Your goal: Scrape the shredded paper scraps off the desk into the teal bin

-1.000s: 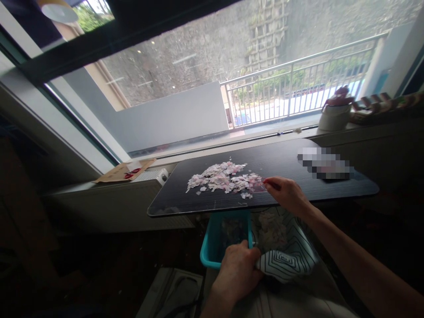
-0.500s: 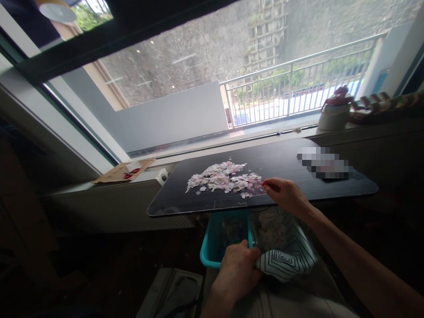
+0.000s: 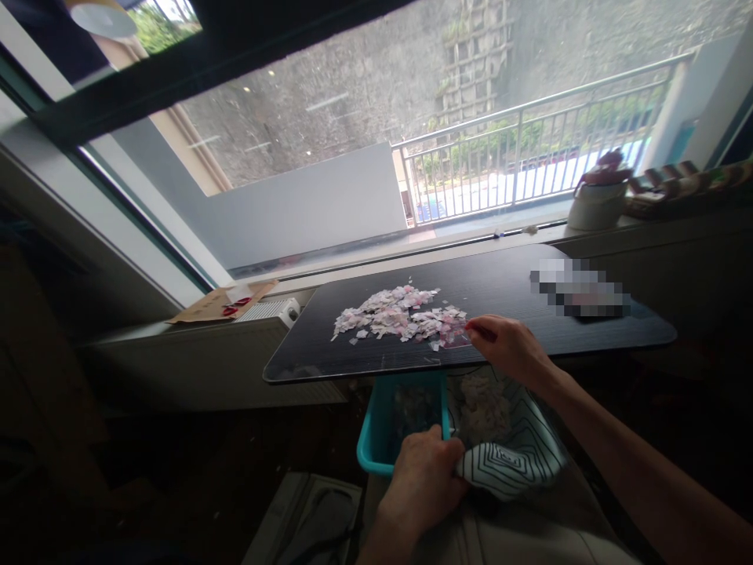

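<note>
A loose pile of small white and pink paper scraps [image 3: 388,314] lies on the dark tabletop [image 3: 318,345]. At the pile's right edge my right hand [image 3: 509,345] is closed, fingertips pinched on a thin clear plastic card [image 3: 454,337] lying against the scraps. Below the table edge, my left hand [image 3: 427,479] is wrapped round the rim of a teal plastic bin [image 3: 365,443] and the near edge of a white bag with black line patterns [image 3: 509,467]. Crumpled pale scraps [image 3: 485,408] sit inside the bag. Dim contents in the bin are hard to make out.
A blurred-out object [image 3: 580,290] rests on the table's right side. Brown cardboard [image 3: 205,306] with red-handled scissors [image 3: 235,306] lies on the left ledge beside a radiator [image 3: 274,311]. A pale jug [image 3: 597,200] stands on the windowsill.
The clear card's outline shows more plainly beside my right fingertips. Both hands stay almost in place; the whole view has shifted very slightly.
</note>
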Action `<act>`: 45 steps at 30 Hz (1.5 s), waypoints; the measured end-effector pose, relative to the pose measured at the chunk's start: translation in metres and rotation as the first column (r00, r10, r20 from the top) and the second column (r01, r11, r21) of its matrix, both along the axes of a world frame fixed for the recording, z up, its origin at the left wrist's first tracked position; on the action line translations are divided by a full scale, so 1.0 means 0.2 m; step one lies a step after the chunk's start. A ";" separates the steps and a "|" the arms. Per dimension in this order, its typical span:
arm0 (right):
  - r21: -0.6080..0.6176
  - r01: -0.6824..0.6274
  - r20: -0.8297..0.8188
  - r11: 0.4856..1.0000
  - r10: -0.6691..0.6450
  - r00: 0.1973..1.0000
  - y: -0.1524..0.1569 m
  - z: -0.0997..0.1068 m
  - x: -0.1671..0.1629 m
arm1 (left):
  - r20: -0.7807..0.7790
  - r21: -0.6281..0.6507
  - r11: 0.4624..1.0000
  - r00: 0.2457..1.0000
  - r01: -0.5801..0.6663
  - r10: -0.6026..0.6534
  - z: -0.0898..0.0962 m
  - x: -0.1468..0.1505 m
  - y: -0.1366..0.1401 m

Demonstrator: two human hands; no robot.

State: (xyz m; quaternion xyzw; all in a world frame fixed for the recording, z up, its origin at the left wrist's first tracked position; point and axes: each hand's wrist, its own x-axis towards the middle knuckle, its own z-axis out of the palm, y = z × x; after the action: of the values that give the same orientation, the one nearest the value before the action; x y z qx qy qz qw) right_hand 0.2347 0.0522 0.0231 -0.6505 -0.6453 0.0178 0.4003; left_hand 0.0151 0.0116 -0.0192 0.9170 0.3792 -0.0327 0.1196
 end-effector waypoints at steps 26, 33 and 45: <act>-0.033 0.025 -0.003 0.999 -0.025 1.000 -0.05 0.04 0.01 | 0.013 0.011 1.000 1.000 -0.016 0.015 -0.01 0.00 0.00; -0.005 -0.046 -0.010 0.999 0.046 0.999 0.01 0.00 0.00 | 0.021 0.011 1.000 1.000 -0.019 0.019 -0.02 0.00 0.00; -0.002 -0.050 -0.030 0.999 0.049 0.998 0.04 -0.02 0.02 | 0.021 0.004 1.000 1.000 -0.017 0.017 -0.01 0.00 0.00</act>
State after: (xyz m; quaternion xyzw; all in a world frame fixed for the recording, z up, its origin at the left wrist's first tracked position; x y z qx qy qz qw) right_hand 0.2390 0.0607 0.0198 -0.6344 -0.6551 0.0381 0.4084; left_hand 0.0153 0.0112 -0.0213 0.9142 0.3859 -0.0212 0.1221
